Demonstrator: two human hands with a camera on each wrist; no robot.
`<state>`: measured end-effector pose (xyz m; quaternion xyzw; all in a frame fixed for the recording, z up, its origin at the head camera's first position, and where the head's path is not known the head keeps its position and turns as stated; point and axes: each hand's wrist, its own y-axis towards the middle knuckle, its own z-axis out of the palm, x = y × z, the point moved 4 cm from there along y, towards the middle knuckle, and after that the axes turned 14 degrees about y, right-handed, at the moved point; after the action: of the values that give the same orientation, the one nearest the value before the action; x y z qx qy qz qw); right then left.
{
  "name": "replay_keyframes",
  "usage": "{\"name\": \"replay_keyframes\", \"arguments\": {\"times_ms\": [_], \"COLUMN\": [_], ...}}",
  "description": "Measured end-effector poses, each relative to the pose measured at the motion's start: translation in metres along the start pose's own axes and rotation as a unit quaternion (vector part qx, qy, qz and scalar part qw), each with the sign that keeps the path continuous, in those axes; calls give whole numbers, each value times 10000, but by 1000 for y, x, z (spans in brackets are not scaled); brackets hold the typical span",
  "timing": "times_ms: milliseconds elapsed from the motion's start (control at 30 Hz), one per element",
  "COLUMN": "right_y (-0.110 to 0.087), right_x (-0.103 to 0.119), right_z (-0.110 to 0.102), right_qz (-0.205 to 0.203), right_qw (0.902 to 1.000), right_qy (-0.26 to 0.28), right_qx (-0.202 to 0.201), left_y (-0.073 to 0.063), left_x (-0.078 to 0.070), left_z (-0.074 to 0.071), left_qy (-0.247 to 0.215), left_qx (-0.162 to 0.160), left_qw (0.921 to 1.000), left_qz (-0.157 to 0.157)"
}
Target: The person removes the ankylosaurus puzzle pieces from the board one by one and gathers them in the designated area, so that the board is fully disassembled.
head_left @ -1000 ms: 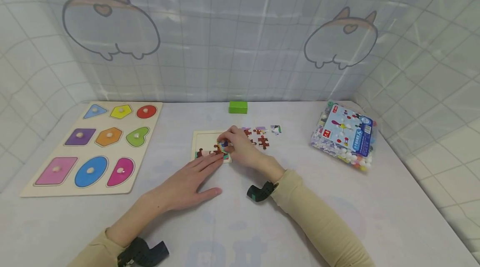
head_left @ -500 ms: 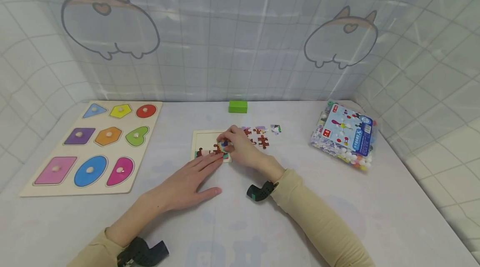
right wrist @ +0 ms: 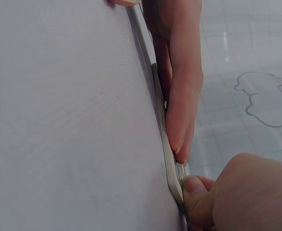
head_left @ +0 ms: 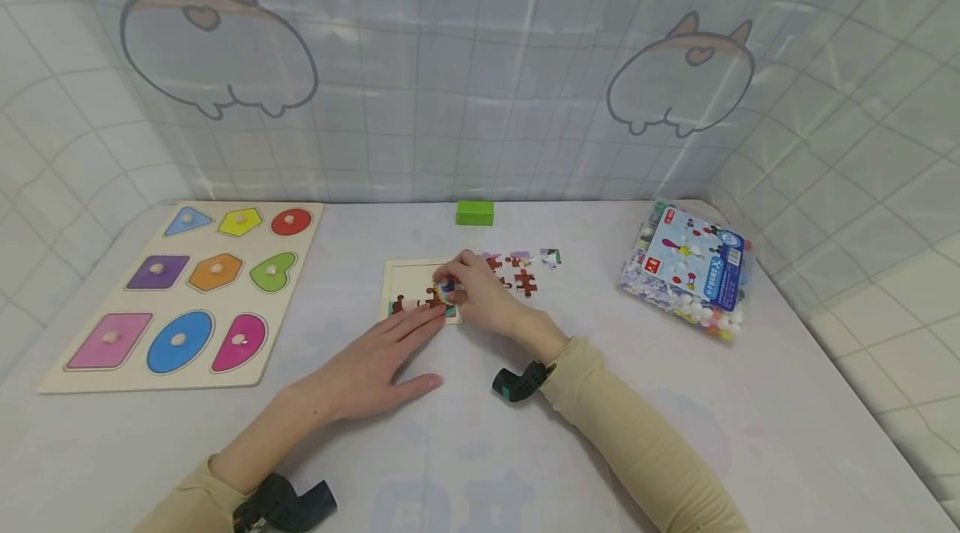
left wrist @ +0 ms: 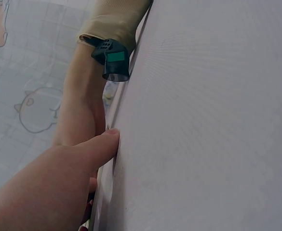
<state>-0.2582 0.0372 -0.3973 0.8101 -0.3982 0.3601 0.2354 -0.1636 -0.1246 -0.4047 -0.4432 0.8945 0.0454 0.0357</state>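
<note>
A small square wooden puzzle tray point(head_left: 388, 279) lies mid-table in the head view, with several jigsaw pieces fitted along its near side. My left hand point(head_left: 371, 371) lies flat, its straight fingertips resting on the tray's near edge and the pieces there. At the tray's right side, my right hand point(head_left: 483, 296) pinches a colourful puzzle piece point(head_left: 446, 290), partly covered by the fingers. Several loose puzzle pieces point(head_left: 526, 282) lie just beyond that hand. From the right wrist view, the right thumb point(right wrist: 194, 185) is seen low against the tray's edge point(right wrist: 161, 113), near the left fingertips.
A wooden shape board point(head_left: 281, 316) with knobbed pieces fills the left side. A green block point(head_left: 475, 213) stands at the back edge. On the right lies a clear pack of coloured beads with a blue label point(head_left: 695, 258). A patterned curtain rises behind.
Both hands have stayed in place, the left resting on the tray and the right holding the puzzle piece. Only a very slight shift of the whole head view shows.
</note>
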Motion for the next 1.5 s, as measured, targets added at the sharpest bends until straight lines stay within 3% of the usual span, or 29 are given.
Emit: {"name": "replay_keyframes", "arguments": {"times_ms": [1500], "right_y": [1], "right_x": [2], "right_z": [0], "right_qz": [-201], "right_qw": [9986], "right_qy": [-479], "right_qx": [62], "left_y": [0], "left_x": [0], "left_z": [1], "left_qy": [21], "left_qx": [4], "left_qw": [10000], "left_qz": [-16]}}
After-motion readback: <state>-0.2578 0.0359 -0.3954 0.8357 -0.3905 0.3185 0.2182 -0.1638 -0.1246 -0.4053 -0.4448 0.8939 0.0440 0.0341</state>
